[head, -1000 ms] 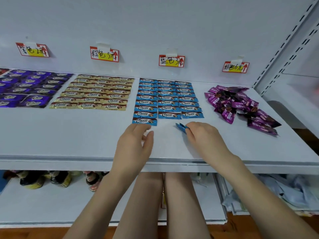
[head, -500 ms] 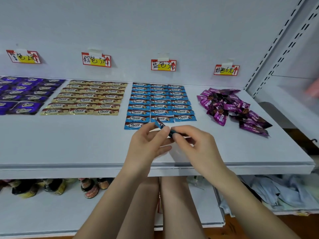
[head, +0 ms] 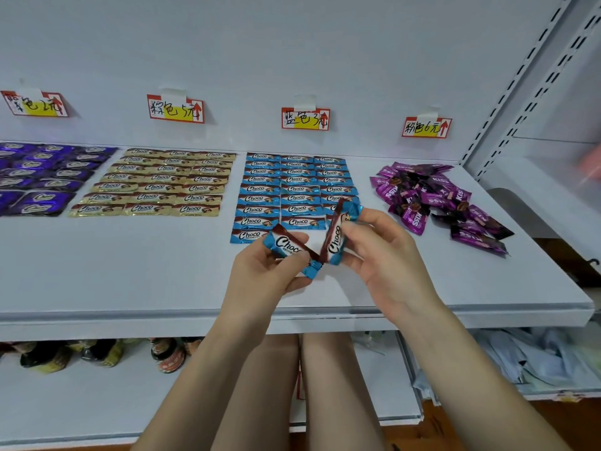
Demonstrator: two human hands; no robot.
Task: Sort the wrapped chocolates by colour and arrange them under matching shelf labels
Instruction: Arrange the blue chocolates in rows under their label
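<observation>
My left hand (head: 263, 271) pinches one blue Choco chocolate (head: 287, 247) above the shelf's front. Close beside it, my right hand (head: 383, 255) holds a second blue Choco chocolate (head: 336, 236) upright; the two wrappers touch at their lower ends. Behind them lie neat rows of blue chocolates (head: 292, 190) under the blue label (head: 305, 118). Gold chocolates (head: 159, 187) lie in rows under their label (head: 175, 109), purple ones (head: 39, 177) at the far left under another label (head: 35, 104). A loose heap of magenta chocolates (head: 435, 200) sits under the right label (head: 426, 127).
The white shelf (head: 113, 271) has a front edge just below my hands. A perforated upright (head: 507, 102) bounds it at the right. On the lower shelf stand several bottles (head: 97, 353); bagged goods (head: 536, 359) lie at the lower right.
My hands came together and rose from the shelf. The single blue packet my right hand picked up now shows as two chocolates, one in each hand, held nearer the camera.
</observation>
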